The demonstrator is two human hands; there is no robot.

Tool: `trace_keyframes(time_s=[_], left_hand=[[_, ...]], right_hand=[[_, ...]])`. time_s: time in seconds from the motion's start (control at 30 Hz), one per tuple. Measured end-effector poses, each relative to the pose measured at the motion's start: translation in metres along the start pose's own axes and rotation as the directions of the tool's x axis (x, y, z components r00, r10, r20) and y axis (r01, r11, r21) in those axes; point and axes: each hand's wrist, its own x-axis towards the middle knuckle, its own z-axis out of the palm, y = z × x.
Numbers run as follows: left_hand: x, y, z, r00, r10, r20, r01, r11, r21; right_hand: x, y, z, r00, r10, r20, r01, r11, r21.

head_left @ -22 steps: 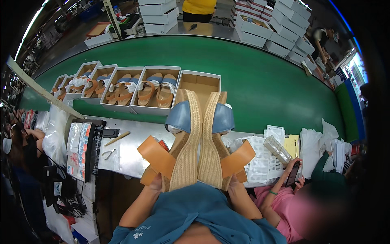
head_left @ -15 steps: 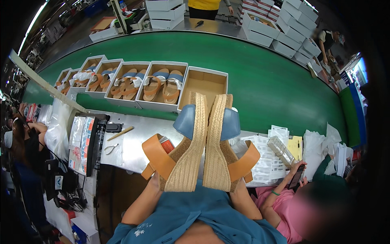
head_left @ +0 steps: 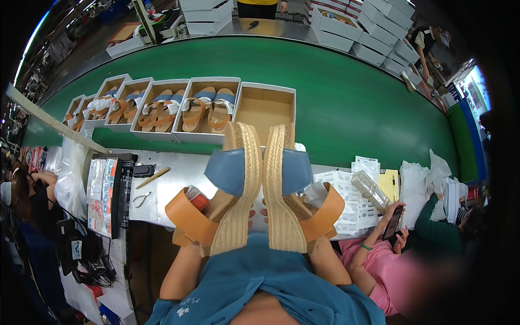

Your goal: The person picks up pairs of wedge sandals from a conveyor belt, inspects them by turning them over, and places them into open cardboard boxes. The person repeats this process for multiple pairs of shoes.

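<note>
Two wedge sandals are held up side by side in front of me, their braided rope-look soles facing each other. The left sandal (head_left: 234, 208) has a blue toe band and a tan ankle strap, and so does the right sandal (head_left: 290, 208). My left hand (head_left: 251, 215) is closed around the left one near its heel; only some fingertips show past the wedge. Likewise, my right hand (head_left: 264, 213) grips the right one, mostly hidden behind it. Beyond the toes stands an open box (head_left: 266, 86) with a bare brown inside.
A row of boxes with sandals (head_left: 181, 135) stands on the green belt (head_left: 352, 108). Pliers (head_left: 142, 199) and a wooden stick (head_left: 153, 177) lie on the metal table at left. Label sheets (head_left: 360, 208) lie at right, beside a pink-sleeved person holding a phone (head_left: 392, 222).
Both sandals have turned so their heel ends stand further apart and fingertips show between them. The left one has swung outward, showing more of its strap. The view has shifted slightly.
</note>
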Motion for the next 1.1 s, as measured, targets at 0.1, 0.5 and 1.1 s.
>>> trace_keyframes(time_s=[0.1,0.5,1.1], left_hand=[[-0.016,0.0,-0.017,0.945,0.327,0.013,-0.292,0.822,0.489],[0.004,0.008,0.003,0.555,0.663,0.502,-0.237,-0.452,0.86],[-0.015,0.054,0.02,0.807,0.573,0.144,-0.477,0.489,0.73]], right_hand=[[0.003,-0.033,0.03,0.976,-0.155,0.155,0.196,0.934,-0.298],[0.018,-0.054,0.042,0.852,-0.511,0.113,0.367,0.428,-0.826],[0.037,-0.107,0.04,0.961,-0.166,0.222,0.243,0.889,-0.387]])
